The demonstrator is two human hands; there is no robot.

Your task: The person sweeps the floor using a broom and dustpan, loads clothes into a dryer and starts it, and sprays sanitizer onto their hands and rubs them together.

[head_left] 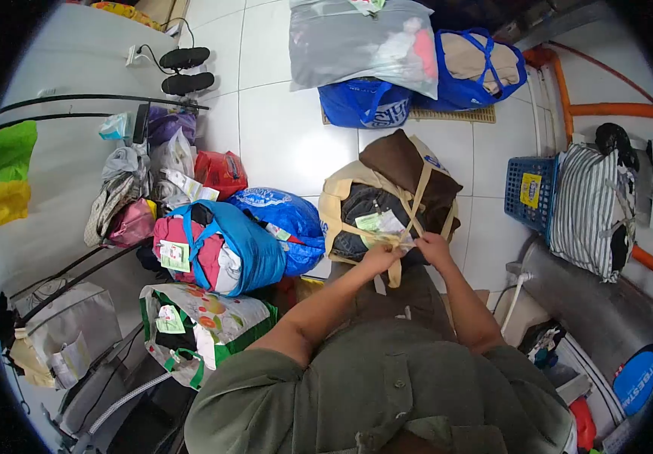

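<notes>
A beige bag (pixel 335 189) stuffed with dark clothes (pixel 375 204) stands on the floor in front of me, with a brown cloth (pixel 406 163) over its far right side. Green and white paper tags (pixel 379 222) lie on the dark clothes. At the bag's near edge, my left hand (pixel 380 259) is closed on the beige strap. Just right of it, my right hand (pixel 434 250) is closed too, beside the strap's end; a small pale piece shows between the hands, and what the right fingers pinch is too small to make out.
Blue bags (pixel 266 265) and a green-edged bag (pixel 239 314) stand at left, near a red bag (pixel 221 172). A large grey bag (pixel 341 45) lies ahead. At right are a blue basket (pixel 519 212), a striped bag (pixel 587 204) and a grey tank (pixel 584 291).
</notes>
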